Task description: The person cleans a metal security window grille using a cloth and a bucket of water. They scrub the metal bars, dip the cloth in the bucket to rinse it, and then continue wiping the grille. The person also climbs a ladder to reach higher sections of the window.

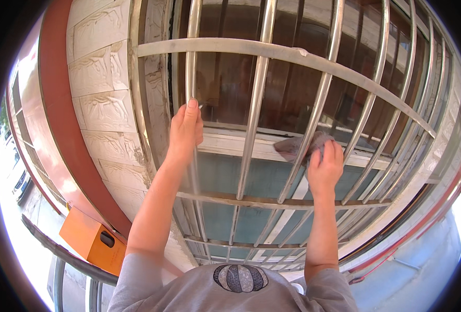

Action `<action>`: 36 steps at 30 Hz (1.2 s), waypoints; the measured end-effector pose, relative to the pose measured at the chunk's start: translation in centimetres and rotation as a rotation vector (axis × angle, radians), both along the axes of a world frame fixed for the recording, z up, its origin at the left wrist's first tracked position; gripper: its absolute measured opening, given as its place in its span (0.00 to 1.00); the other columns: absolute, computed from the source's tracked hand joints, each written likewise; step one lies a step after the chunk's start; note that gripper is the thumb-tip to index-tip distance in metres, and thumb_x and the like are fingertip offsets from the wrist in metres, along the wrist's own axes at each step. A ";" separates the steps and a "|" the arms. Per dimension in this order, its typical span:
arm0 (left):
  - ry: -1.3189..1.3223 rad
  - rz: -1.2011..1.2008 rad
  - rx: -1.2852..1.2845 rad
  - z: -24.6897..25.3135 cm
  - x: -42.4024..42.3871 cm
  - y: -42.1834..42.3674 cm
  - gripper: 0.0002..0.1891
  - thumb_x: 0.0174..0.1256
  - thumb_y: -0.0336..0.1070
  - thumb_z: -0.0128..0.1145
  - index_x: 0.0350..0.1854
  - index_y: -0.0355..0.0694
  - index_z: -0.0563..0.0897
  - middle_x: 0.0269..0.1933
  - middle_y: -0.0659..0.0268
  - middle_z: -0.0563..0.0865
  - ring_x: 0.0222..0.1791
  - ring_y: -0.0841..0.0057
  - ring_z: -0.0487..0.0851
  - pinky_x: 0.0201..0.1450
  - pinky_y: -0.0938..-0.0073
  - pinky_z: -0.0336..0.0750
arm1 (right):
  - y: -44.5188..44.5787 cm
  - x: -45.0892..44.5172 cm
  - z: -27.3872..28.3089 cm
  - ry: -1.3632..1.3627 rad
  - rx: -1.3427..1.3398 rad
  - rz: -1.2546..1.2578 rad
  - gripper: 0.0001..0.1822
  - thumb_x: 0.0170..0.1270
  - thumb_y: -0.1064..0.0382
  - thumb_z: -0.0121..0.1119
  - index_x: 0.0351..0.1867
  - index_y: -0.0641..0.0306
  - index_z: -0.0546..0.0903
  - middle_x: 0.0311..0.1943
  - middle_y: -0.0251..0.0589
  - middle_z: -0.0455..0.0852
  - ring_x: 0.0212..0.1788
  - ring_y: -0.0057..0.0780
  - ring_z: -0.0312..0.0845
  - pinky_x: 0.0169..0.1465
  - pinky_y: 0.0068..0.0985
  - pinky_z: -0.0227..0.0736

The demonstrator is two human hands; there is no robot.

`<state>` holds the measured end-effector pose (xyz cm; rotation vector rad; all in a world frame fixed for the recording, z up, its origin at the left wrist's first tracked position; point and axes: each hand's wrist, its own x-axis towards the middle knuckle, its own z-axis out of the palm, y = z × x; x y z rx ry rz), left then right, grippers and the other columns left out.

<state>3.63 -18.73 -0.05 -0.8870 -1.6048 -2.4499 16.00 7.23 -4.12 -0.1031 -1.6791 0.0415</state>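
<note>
My left hand [187,126] is wrapped around an upright metal bar [191,74] of a window grille, below its curved crossbar [230,45]. To the right, my right hand [326,165] grips a greyish-brown cloth [289,148] at another upright bar [321,97]. Part of the cloth lies behind that bar, close to the white window frame [234,146]. Dark window glass [230,89] is behind the bars above the frame, and a blue-green pane [219,171] is below it. My right fingertips are partly lost in the cloth's folds.
Pale textured wall tiles [105,111] and a red-brown panel [59,97] flank the grille at left. An orange box [92,240] stands low at left beside a dark curved rail [70,257]. A lower crossbar [254,201] spans the grille. A parked car [20,181] is at far left.
</note>
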 end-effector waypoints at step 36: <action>0.239 0.137 -0.478 1.2 0.2 -3.3 0.21 0.69 0.54 0.40 0.44 0.40 0.74 0.37 0.75 0.72 0.37 0.88 0.66 0.43 0.86 0.64 | -19.1 -11.7 -3.5 -0.242 -0.405 1.216 0.27 0.50 0.76 0.46 0.55 0.77 0.58 0.49 0.67 0.66 0.52 0.62 0.62 0.55 0.42 0.60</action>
